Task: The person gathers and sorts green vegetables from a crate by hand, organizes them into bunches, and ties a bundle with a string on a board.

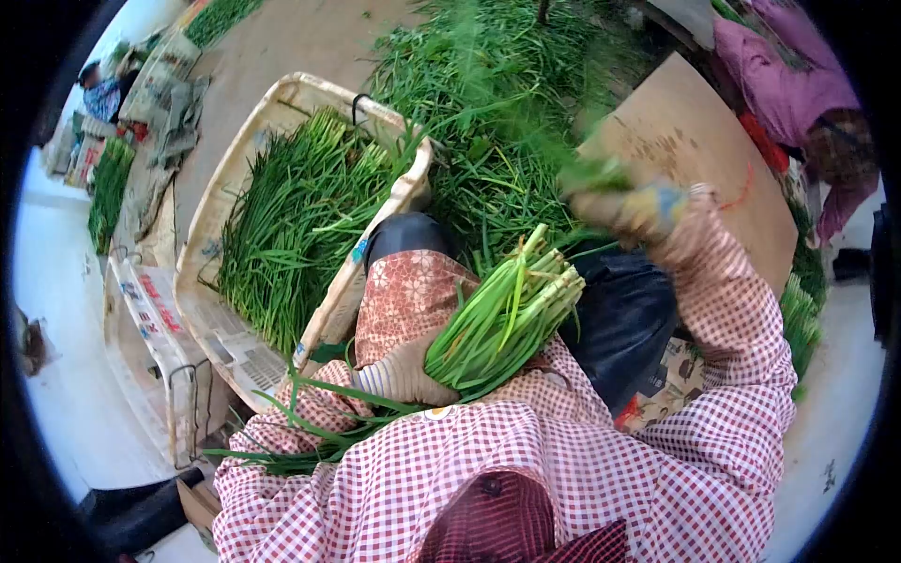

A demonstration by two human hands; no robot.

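Observation:
My left hand [405, 372], in a knitted glove, is wrapped round a thick bundle of green stalks [497, 324]. The bundle's pale cut ends point up and to the right over my lap, and its long leaves trail back over my left sleeve. My right hand [633, 208], gloved and blurred by motion, is raised to the right of the bundle, apart from it. Its fingers are closed round some loose green leaves [596, 174], which smear up and to the left.
A white crate [192, 281] of green stalks stands at my left, beside my knee. Loose greens [479, 122] heap on the ground ahead. At right lies a brown board [723, 141]; beyond it is a person in pink [784, 75]. Another person [101, 94] is far left.

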